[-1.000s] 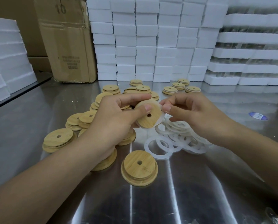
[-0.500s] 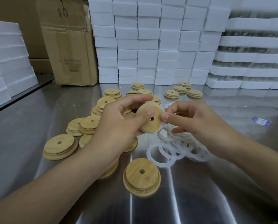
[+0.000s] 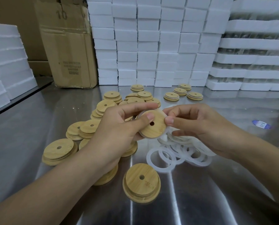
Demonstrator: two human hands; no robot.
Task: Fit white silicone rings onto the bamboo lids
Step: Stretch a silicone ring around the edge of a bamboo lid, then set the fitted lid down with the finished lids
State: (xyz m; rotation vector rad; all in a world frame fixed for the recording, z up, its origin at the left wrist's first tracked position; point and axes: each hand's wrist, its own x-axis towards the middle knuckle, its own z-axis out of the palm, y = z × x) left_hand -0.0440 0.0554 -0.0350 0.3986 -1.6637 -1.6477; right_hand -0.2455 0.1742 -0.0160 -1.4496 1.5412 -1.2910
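Steel table (image 3: 38,119) backed by foam stacks (image 3: 151,46). Lid heap (image 3: 90,129) left, ring pile (image 3: 184,151) right, so supplies sit close. Left hand (image 3: 119,127) grips bamboo lid (image 3: 153,127) tilted toward face. Right hand (image 3: 200,127) pinches white ring (image 3: 163,136) at lid's edge, probably stretching it on.

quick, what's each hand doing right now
left hand: grips the bamboo lid
right hand: pinches the white silicone ring at that lid's edge
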